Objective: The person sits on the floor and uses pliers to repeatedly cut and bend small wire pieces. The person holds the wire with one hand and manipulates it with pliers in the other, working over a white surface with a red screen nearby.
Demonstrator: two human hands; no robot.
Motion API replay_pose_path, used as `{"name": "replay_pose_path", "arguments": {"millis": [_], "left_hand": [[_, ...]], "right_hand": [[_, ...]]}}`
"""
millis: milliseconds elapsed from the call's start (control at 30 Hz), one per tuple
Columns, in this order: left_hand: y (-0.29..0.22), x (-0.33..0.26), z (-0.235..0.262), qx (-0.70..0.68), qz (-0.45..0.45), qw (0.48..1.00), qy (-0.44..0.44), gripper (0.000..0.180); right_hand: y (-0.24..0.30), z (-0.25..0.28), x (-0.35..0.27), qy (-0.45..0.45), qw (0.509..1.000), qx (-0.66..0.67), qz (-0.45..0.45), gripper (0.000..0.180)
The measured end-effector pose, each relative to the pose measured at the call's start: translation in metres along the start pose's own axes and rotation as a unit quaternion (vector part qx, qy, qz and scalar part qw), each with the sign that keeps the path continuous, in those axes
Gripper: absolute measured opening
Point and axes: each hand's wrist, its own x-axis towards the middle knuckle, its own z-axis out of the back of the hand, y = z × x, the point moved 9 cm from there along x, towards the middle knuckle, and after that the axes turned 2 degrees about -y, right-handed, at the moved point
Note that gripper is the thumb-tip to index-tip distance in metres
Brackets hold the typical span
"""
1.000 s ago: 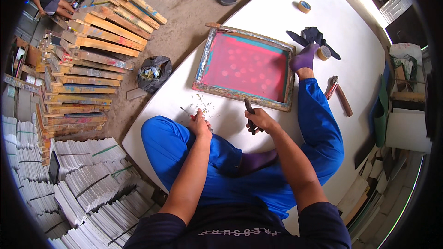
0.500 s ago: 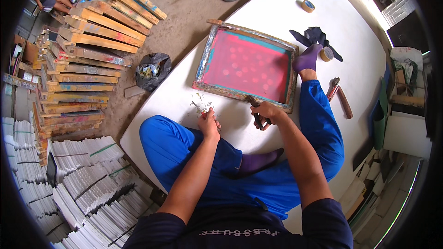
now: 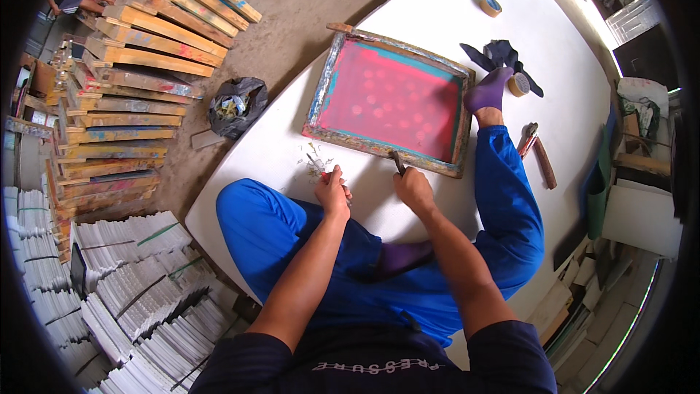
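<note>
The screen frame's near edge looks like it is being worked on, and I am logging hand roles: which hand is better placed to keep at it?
Probably the right hand: its dark tool already touches the screen frame edge. The left hand sits beside scraps, off the frame.

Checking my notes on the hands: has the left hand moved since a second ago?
Yes. The left hand has drawn back from the small scraps on the white board, toward the person's knee; it was right beside them before.
</note>
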Motion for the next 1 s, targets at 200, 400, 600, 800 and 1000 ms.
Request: {"name": "replay_pose_path", "arguments": {"millis": [200, 400, 600, 800, 1000], "left_hand": [[-0.004, 0.001, 0.002, 0.012, -0.006, 1.0, 0.008, 0.024], [0.014, -0.018, -0.023, 0.106, 0.08, 0.974, 0.186, 0.024], [0.015, -0.011, -0.012, 0.068, 0.088, 0.979, 0.169, 0.019], [0.006, -0.009, 0.001, 0.033, 0.08, 0.991, 0.102, 0.013], [-0.01, 0.006, 0.02, -0.008, 0.02, 1.0, 0.001, 0.018]], "right_hand": [[0.0, -0.003, -0.014, -0.021, 0.999, 0.033, -0.033, 0.041], [0.024, -0.032, -0.041, 0.045, 0.997, 0.021, 0.066, 0.038], [0.043, -0.055, -0.051, 0.079, 0.985, 0.097, 0.12, 0.041], [0.045, -0.07, -0.047, 0.117, 0.97, 0.161, 0.14, 0.037], [0.041, -0.076, -0.055, 0.265, 0.884, 0.385, 0.013, 0.04]]}}
